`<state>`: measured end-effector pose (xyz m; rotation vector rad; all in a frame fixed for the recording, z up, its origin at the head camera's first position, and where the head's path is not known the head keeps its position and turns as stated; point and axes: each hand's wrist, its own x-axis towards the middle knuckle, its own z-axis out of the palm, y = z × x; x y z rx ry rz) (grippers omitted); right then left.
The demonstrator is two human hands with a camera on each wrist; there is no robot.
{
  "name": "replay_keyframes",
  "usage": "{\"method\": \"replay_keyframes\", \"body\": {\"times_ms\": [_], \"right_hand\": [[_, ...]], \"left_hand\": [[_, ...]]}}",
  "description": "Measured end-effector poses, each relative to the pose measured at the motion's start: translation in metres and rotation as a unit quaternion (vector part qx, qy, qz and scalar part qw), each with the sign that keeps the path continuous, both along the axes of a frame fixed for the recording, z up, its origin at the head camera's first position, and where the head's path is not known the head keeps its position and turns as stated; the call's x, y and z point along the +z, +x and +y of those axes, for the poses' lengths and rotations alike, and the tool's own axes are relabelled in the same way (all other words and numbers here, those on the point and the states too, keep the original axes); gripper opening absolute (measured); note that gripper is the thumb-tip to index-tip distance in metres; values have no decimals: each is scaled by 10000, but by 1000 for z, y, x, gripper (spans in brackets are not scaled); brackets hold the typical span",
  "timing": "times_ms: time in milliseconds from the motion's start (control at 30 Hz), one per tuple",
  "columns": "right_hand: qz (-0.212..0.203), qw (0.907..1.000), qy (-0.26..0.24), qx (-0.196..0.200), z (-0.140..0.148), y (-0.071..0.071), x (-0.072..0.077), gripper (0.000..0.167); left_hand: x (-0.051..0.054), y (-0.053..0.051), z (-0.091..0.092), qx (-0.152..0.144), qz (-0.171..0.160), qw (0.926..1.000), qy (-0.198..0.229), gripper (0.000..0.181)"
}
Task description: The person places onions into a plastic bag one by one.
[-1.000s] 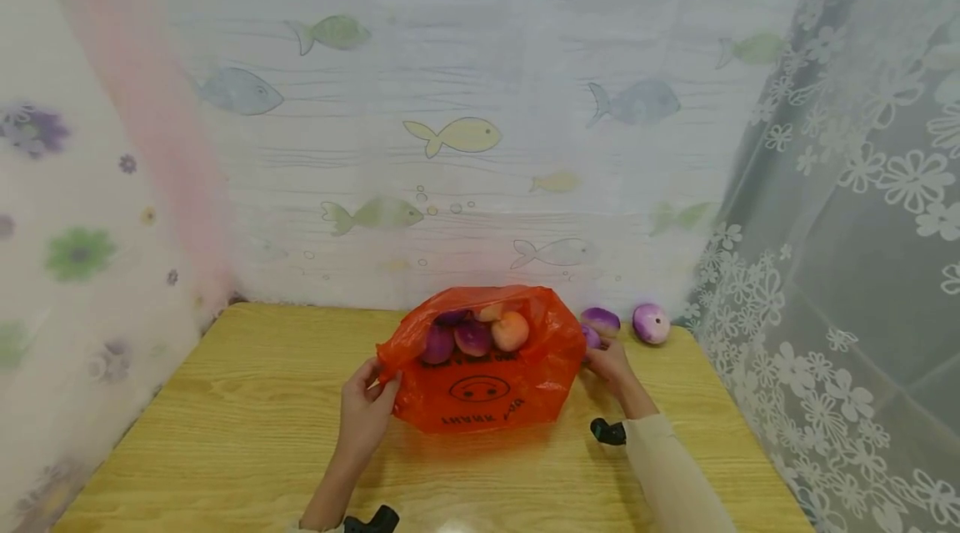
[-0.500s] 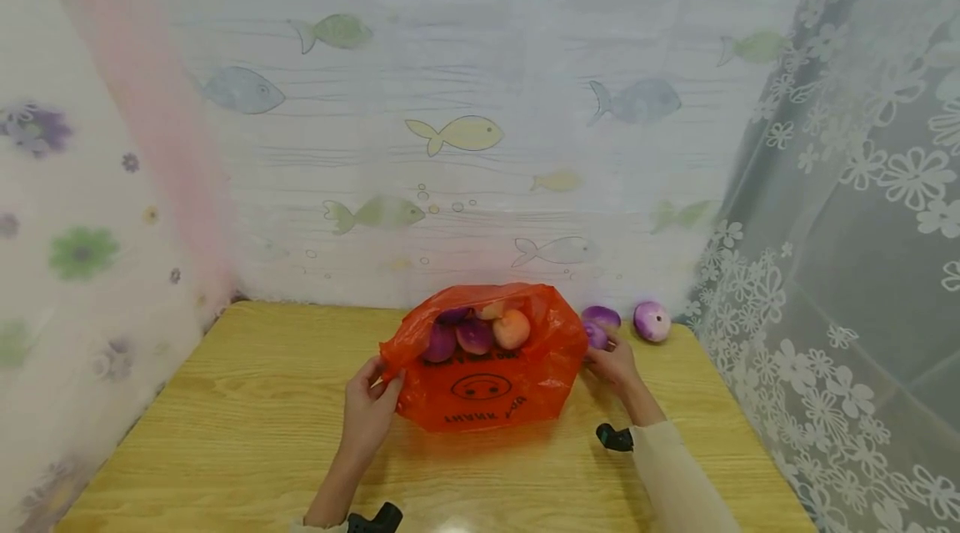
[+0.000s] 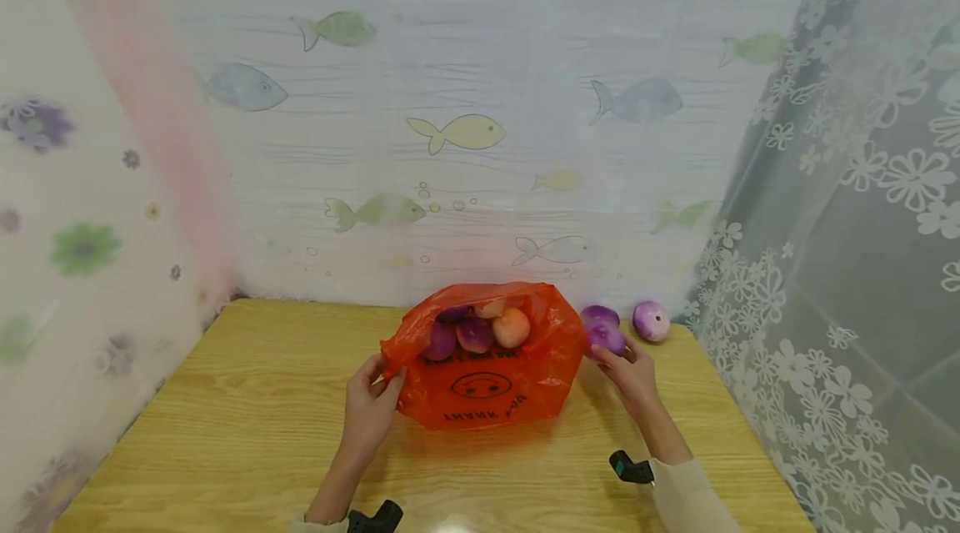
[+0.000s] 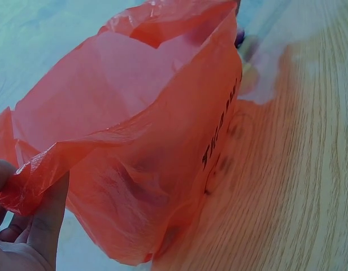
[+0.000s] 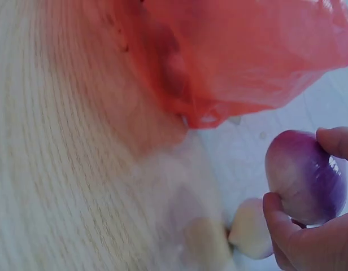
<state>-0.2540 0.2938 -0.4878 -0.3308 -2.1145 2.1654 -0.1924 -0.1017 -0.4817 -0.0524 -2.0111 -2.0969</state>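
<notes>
A red plastic bag (image 3: 543,395) with black print stands on the wooden table, its mouth spread. In the head view, several purple round things (image 3: 474,335) and a peach-coloured fruit (image 3: 512,329) show in it. My left hand (image 3: 371,404) pinches the bag's left rim, with crumpled plastic between thumb and fingers. Right of the bag, my right hand (image 3: 633,373) grips a purple-and-white turnip (image 5: 304,175) between thumb and fingers, apart from the bag in the right wrist view. Just behind it lies another purple turnip (image 3: 600,314), partly hidden.
One more purple-and-white turnip (image 3: 651,322) lies at the table's back right corner. The wooden table (image 3: 247,399) reaches back to a curtain (image 3: 487,82) printed with fish. A lace curtain (image 3: 847,266) hangs on the right.
My right hand has moved slightly right, and more of the turnip it holds has come into sight beside the bag. My left hand keeps hold of the rim, nearly still.
</notes>
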Motion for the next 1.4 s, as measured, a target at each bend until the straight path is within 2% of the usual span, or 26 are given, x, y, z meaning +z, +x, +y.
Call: {"method": "replay_keyframes", "body": {"times_ms": [300, 533, 633, 767, 933, 1067, 1200, 1400], "right_hand": [[341, 9988, -336, -39, -9, 28, 24, 77], [748, 9968, 292, -38, -15, 46, 41, 73], [947, 9949, 342, -32, -19, 53, 48, 75], [1453, 9889, 310, 22, -28, 62, 58, 77], [2154, 9760, 61, 318, -44, 71, 69, 72], [2434, 9673, -37, 708, -57, 76, 74, 70], [2514, 9607, -99, 1170, -70, 81, 72, 71], [2287, 9600, -174, 1609, -89, 82, 66, 72]], "left_hand": [[-2, 0, 0, 21, -7, 10000, -35, 29], [-3, -1, 1, 39, 78, 9999, -63, 30], [-4, -2, 1, 30, 66, 9999, -76, 30], [-4, -2, 1, 40, 15, 9999, -95, 30], [-3, -2, 0, 53, -22, 10000, -81, 29], [0, -1, 1, 20, -36, 10000, -35, 30], [1, -1, 1, 0, -77, 10000, -29, 31], [1, 0, 0, -7, -55, 10000, -24, 30]]}}
